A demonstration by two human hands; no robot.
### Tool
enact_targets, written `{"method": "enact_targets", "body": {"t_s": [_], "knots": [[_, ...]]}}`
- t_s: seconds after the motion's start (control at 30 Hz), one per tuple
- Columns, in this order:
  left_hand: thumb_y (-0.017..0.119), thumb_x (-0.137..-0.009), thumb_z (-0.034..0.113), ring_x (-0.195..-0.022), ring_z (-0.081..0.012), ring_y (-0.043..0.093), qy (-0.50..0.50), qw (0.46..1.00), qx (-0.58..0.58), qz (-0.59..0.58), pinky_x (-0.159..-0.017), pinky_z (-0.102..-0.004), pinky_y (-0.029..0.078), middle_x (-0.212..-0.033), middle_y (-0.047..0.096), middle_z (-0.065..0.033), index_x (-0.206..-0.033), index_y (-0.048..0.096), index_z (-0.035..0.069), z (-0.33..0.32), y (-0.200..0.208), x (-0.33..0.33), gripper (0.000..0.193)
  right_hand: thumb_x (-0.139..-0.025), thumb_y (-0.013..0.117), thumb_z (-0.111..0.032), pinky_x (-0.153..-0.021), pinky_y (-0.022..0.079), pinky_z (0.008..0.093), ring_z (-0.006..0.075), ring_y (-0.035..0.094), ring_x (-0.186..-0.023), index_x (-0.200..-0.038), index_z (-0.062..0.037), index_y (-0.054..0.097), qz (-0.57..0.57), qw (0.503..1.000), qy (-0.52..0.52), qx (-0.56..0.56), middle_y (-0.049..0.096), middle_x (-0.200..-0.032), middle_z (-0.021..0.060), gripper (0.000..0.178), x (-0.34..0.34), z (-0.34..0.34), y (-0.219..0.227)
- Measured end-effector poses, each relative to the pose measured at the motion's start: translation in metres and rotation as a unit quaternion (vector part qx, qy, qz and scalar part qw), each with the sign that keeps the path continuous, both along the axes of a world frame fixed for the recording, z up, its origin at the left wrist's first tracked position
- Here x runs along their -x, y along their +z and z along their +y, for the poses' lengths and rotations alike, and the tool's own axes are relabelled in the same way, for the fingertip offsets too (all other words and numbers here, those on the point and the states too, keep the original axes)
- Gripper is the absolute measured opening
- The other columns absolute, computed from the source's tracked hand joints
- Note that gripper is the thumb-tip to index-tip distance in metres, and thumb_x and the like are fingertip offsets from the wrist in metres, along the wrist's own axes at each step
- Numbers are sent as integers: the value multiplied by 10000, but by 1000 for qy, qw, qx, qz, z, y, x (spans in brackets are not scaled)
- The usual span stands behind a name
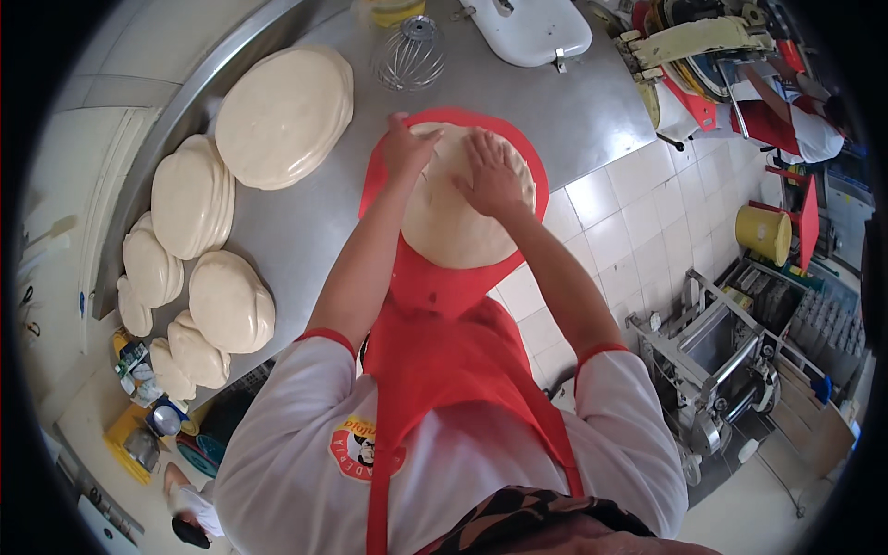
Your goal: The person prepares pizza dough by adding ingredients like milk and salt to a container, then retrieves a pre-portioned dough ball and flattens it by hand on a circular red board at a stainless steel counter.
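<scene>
A broad, flat round of pale dough (pixel 453 222) lies in front of me, on or in something red and round (pixel 534 153) whose edge shows around it. I cannot tell whether that is a container or a sheet. My right hand (pixel 490 173) rests flat on the dough's upper right part, fingers stretched out. At the upper left edge of the dough is my left hand (pixel 407 151), its thumb reaching over the dough and its fingers near the red rim. Those fingers are partly hidden, but thumb and fingers stand apart.
Stacked dough rounds of several sizes, among them a large one (pixel 285 117), line the left of the steel table (pixel 287 222). A wire whisk head (pixel 413 57) and a white lidded piece (pixel 536 28) lie at the back. Metal machinery (pixel 721 370), a yellow bucket (pixel 764 234) and another person (pixel 805 125) are at right.
</scene>
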State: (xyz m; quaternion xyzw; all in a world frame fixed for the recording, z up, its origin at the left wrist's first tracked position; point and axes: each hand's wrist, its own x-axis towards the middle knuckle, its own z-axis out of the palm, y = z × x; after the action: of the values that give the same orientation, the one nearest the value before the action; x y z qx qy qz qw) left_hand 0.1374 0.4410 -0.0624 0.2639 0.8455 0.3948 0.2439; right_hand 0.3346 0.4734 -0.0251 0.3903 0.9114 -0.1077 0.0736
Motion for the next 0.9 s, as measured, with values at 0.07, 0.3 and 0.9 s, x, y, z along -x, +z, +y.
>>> {"method": "enact_targets", "body": {"t_s": [0.07, 0.3, 0.9], "knots": [[864, -751, 344, -1021, -347, 703, -71, 986, 110, 104, -852, -451, 559, -1103, 709, -190, -1233, 527, 43, 3, 28, -10, 661, -939, 522, -637, -1255, 122, 523, 377, 115, -1560, -1599, -12, 217, 44, 997, 51, 38, 149, -1685, 183, 959, 2, 13, -14], [835, -772, 371, -1046, -359, 696, -79, 987, 123, 59, -867, -464, 550, -1113, 711, -194, -1227, 535, 45, 14, 24, 8, 635, -819, 569, -802, -1235, 159, 578, 401, 104, -1557, -1626, -95, 186, -115, 969, 144, 162, 73, -1704, 148, 1139, 41, 58, 22], [846, -782, 369, -1077, -354, 601, -202, 965, 125, 111, -884, -487, 456, -1172, 628, -145, -1136, 580, 42, -75, 13, -28, 550, -1003, 485, -515, -1254, 102, 543, 419, 81, -1555, -1585, -46, 282, 75, 994, -72, -13, 167, -1677, 191, 775, -57, -42, -20]]}}
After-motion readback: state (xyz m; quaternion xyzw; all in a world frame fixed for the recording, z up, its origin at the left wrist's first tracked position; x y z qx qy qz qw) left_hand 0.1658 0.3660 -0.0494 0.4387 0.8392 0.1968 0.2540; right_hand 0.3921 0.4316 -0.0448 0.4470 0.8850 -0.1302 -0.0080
